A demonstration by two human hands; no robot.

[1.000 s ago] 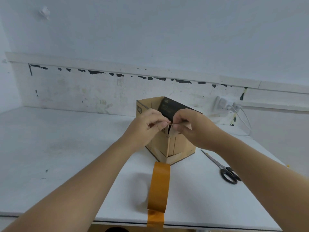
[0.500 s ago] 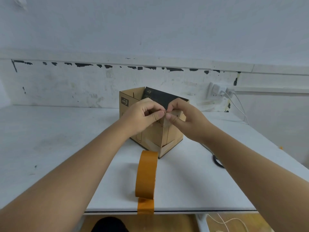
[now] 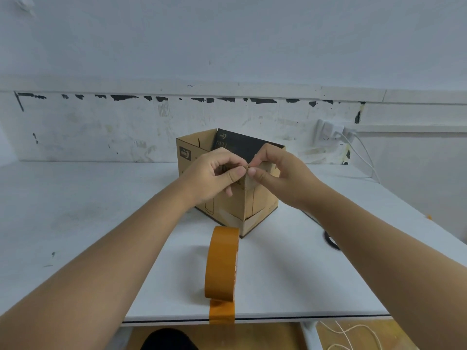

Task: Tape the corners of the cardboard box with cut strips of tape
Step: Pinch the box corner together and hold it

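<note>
Hands (image 3: 246, 173) unmoved, pinching box (image 3: 242, 208) top corner.

Soft, even light, faint shadows, straight lines bowed toward the edges, perhaps slightly blurred overall.

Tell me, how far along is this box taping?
Partly done. The box already has pale tape round its near bottom corner. Right now the left hand and right hand pinch a strip at the near top corner. The far corners are hidden. The tape roll stands ready.
</note>
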